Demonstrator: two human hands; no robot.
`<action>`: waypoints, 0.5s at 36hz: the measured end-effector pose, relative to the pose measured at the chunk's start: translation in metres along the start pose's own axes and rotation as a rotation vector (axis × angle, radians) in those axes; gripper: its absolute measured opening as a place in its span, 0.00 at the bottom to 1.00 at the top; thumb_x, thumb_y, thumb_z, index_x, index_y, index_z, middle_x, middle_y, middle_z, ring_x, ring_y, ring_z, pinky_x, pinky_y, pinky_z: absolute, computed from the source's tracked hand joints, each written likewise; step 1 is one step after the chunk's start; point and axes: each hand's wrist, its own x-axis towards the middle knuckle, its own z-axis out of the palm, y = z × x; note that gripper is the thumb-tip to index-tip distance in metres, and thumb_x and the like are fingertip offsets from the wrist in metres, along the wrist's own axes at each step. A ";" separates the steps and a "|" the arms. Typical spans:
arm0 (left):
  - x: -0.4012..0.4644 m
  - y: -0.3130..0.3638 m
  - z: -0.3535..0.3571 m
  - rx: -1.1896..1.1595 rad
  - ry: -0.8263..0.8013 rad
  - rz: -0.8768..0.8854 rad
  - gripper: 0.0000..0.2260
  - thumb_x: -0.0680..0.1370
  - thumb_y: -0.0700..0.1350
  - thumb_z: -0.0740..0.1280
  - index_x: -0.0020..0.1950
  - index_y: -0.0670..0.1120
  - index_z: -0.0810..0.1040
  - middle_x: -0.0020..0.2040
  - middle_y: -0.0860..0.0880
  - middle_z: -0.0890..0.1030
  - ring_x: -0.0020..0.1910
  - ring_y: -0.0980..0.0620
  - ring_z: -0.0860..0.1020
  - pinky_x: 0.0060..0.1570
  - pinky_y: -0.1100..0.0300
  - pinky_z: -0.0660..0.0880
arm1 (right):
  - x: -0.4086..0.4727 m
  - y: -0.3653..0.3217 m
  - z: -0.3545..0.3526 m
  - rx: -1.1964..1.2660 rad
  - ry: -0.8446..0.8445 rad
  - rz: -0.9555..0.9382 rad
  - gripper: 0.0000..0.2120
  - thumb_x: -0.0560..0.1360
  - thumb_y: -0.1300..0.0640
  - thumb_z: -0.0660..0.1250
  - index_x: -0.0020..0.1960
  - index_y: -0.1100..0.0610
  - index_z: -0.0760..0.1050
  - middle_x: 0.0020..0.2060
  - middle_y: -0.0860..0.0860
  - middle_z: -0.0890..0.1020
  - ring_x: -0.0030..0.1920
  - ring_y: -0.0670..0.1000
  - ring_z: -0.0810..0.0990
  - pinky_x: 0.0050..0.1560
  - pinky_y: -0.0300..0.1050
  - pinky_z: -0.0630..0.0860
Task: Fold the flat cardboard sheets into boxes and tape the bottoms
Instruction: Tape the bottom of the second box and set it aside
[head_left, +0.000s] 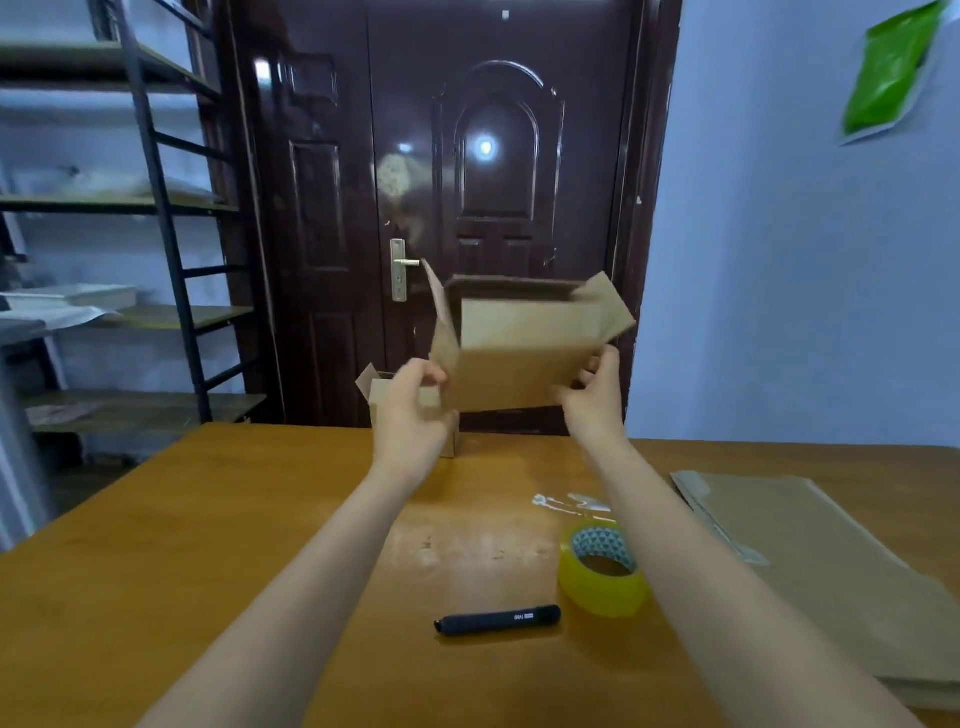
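Above the far half of the table, held up in front of the door: one opened cardboard box, top flaps splayed outward. Right hand grips its lower right corner, fingers curled round the edge. Left hand sits at the lower left corner, fingers curled; picture is blurred there, so actual contact w/ the board can't be confirmed.

Handling, as judged: light, thin corrugated board. Stiff along panels, weak at creases; flaps flop freely. Will skew if squeezed on one side only. Best hold is low on opposite corners or side walls, approx. as now, not on the flaps. Surface dry, not slippery. Crushes under a hard pinch.

Just below the left hand, a second box stands on the table, partly hidden by that hand. Below and to the near side of the right hand: tape roll lying flat, a black pen just beside it, nearer still. Stack of flat sheets lies well right of the grip, reaching the near right table edge.

Edges/room: far table edge runs directly under the held box; setting down too far fwd risks overhang. Open room between the forearms. Tape shreds stuck on the surface under the right wrist. Shelving stands well left, no obstruction.
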 end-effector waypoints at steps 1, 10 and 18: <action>-0.001 -0.005 0.007 -0.010 -0.043 -0.036 0.16 0.71 0.32 0.70 0.52 0.46 0.71 0.48 0.56 0.75 0.46 0.64 0.74 0.40 0.75 0.72 | 0.003 0.006 -0.002 -0.027 0.009 -0.004 0.28 0.72 0.74 0.63 0.65 0.53 0.61 0.59 0.51 0.71 0.58 0.47 0.72 0.51 0.35 0.71; -0.013 -0.054 0.072 -0.054 -0.312 -0.327 0.25 0.73 0.34 0.71 0.66 0.46 0.67 0.57 0.54 0.73 0.60 0.54 0.71 0.53 0.61 0.68 | 0.023 0.067 -0.023 -0.285 -0.062 0.164 0.30 0.71 0.70 0.65 0.69 0.56 0.59 0.60 0.55 0.71 0.56 0.52 0.73 0.50 0.44 0.71; -0.009 -0.103 0.113 -0.095 -0.436 -0.535 0.32 0.76 0.40 0.69 0.76 0.48 0.58 0.70 0.48 0.69 0.68 0.47 0.69 0.66 0.53 0.69 | 0.033 0.122 -0.033 -0.391 -0.227 0.361 0.24 0.75 0.66 0.64 0.68 0.58 0.61 0.58 0.53 0.73 0.55 0.52 0.72 0.52 0.43 0.70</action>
